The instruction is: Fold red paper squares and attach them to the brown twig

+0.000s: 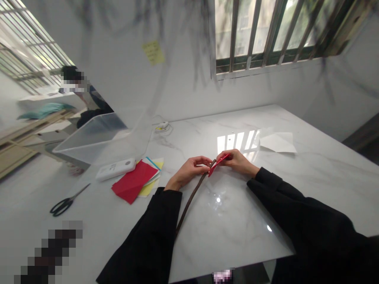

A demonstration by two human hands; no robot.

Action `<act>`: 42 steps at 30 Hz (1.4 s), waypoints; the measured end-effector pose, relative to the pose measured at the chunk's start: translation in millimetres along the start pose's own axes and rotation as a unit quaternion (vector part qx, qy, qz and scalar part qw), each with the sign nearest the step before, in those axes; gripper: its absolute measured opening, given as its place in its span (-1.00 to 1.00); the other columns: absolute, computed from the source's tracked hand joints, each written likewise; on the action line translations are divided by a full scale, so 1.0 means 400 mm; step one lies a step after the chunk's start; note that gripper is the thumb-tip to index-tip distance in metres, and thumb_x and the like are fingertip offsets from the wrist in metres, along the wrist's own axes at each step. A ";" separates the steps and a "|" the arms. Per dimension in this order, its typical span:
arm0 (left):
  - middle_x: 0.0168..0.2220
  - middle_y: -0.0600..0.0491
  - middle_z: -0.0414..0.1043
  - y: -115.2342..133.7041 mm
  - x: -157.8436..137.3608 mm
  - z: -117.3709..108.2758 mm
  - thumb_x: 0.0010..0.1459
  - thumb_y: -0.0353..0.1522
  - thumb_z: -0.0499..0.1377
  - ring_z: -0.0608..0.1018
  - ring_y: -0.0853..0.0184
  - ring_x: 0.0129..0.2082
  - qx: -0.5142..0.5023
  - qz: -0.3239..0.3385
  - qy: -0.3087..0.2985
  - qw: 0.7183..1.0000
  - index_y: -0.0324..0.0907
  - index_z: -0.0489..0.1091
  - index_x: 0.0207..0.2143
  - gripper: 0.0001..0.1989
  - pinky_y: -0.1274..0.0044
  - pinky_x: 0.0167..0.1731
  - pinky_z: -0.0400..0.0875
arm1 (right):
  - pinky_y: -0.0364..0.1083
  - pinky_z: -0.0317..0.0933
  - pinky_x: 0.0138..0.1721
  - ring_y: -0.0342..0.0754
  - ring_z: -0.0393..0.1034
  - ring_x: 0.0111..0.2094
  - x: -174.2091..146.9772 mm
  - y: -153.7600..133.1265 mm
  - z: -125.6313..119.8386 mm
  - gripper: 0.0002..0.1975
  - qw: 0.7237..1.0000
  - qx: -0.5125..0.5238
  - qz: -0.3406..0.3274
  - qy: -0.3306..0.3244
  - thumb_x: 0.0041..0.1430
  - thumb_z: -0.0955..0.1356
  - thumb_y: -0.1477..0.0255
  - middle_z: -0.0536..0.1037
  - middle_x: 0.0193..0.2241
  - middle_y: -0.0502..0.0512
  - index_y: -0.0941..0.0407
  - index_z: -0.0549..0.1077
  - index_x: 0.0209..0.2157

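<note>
My left hand [194, 170] pinches a thin brown stick [192, 197] near its upper end; the stick slants down toward my left sleeve. Between finger and thumb of my right hand [237, 161] is a small red piece [218, 164], perhaps paper, held against the stick's tip. Whether the two are joined I cannot tell. To the left of my left hand lie red sheets [134, 180] on top of yellow [150, 187], white and blue ones.
Black-handled scissors [65, 204] lie at the left, near a white device [116, 169]. Behind them is a clear plastic bin [89, 138]. A cable [162, 125] is by the wall, and white paper [280, 142] at the right. Another person [91, 96] sits at far left.
</note>
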State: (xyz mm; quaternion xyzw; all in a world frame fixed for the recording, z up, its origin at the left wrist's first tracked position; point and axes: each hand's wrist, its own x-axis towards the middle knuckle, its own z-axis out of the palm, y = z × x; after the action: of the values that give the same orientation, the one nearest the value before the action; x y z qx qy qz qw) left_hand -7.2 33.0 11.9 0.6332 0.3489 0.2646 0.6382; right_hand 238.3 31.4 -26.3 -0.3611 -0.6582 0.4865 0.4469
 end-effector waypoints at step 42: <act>-0.03 -0.15 0.58 -0.010 -0.002 -0.007 0.05 -0.30 0.43 0.60 0.29 -0.18 -0.080 -0.016 -0.019 0.997 -0.22 0.54 0.06 -0.49 0.44 -0.07 0.45 | 0.03 0.48 -0.10 0.04 0.58 -0.21 -0.006 -0.021 -0.009 -0.56 0.979 0.163 0.076 0.092 -0.03 0.58 0.34 0.67 -0.18 0.15 0.15 0.55 -0.10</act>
State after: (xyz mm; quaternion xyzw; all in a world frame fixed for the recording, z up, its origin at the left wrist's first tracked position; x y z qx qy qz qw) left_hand -10.3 33.8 8.0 0.5795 0.3246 0.2692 0.6974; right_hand 242.3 28.1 -18.4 -0.3752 -0.4969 0.5845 0.5203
